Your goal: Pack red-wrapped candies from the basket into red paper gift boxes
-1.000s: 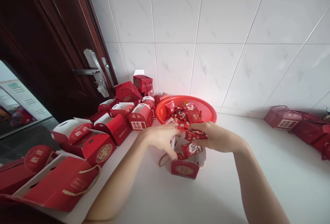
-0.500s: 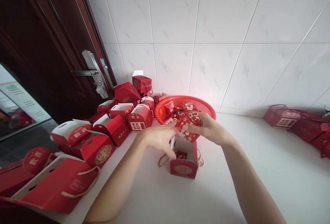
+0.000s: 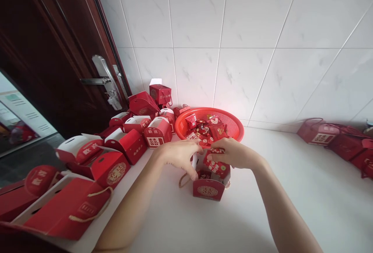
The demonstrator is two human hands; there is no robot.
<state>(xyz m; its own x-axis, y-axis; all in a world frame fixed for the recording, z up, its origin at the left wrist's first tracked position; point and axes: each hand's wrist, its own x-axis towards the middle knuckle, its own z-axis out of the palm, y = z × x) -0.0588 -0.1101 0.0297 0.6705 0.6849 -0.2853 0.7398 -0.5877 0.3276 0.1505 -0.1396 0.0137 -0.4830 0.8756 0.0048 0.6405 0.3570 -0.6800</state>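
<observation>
A small red gift box (image 3: pixel 208 191) with an open top and rope handles stands on the white table in front of me. My left hand (image 3: pixel 180 156) grips its left wall, thumb near the front corner. Held in my right hand (image 3: pixel 234 153) is a red patterned packet (image 3: pixel 218 167), partly lowered into the box's opening at the right side. Another small dark red packet (image 3: pixel 205 174) lies inside the box. Just behind both hands, a red plastic basket (image 3: pixel 236 123) holds several wrapped red sweets and packets.
Several open red boxes (image 3: pixel 131 146) crowd the left side of the table (image 3: pixel 262 214). More red boxes (image 3: pixel 319 132) lie at the far right. Behind are a white tiled wall (image 3: pixel 247 20) and a dark door (image 3: pixel 52 32) with a metal handle.
My right hand has moved down and slightly toward me, bringing the packet from above the basket's near edge into the box's opening. My left hand has stayed at the box.
</observation>
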